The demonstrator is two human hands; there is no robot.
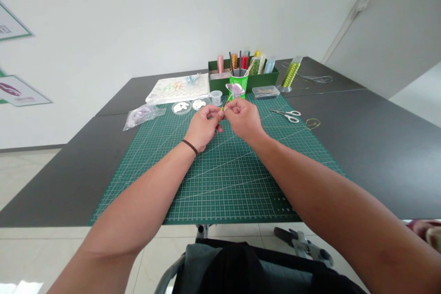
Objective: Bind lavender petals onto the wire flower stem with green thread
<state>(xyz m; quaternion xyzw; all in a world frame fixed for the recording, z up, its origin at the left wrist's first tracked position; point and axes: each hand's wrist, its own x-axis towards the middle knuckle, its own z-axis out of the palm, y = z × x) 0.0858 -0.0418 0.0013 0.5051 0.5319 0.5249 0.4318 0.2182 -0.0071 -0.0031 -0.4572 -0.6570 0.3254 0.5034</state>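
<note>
My left hand (204, 125) and my right hand (244, 117) meet above the green cutting mat (223, 170), fingers pinched together. Between them they hold a thin green stem (225, 103) that rises to a small pale purple flower (235, 88). A dark band circles my left wrist. Both hands are closed on the stem, just in front of a green cup (239, 83) holding tools.
Scissors (288, 115) and a loop of yellow wire (312, 123) lie right of my hands. Behind are a green box of bead tubes (243, 73), a clear case (265, 92), a wire spool (291, 73), round dishes (181, 107), a plastic bag (143, 114) and a pattern sheet (179, 87).
</note>
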